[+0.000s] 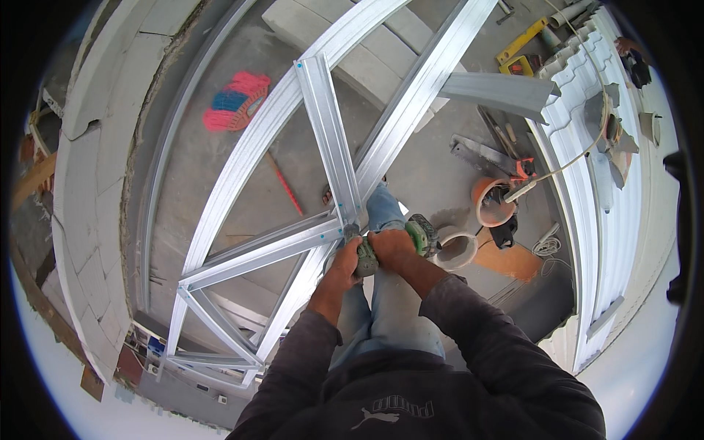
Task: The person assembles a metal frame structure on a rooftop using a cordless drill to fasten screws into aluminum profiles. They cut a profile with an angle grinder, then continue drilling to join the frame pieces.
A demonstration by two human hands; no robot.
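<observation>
Both my hands are closed on a green and black cordless drill (pixel 366 259). My right hand (pixel 393 249) wraps its grip, with the green battery end (pixel 423 233) sticking out to the right. My left hand (pixel 342 267) grasps the tool's body from the left. The drill's nose meets a joint of the silvery metal truss (pixel 328 139), where a brace and a slanting strut (pixel 264 257) come together at the long chord (pixel 411 95). Small blue screw heads dot the joint. The bit's tip is too small to make out.
A pink and blue broom head (pixel 235 103) and a red stick (pixel 286 187) lie beyond the truss. To the right are an orange bucket (pixel 493 201), a handsaw (pixel 484 152), coiled cable (pixel 546 246) and corrugated sheets (pixel 587 176). Another person's hand (pixel 625 47) shows at upper right.
</observation>
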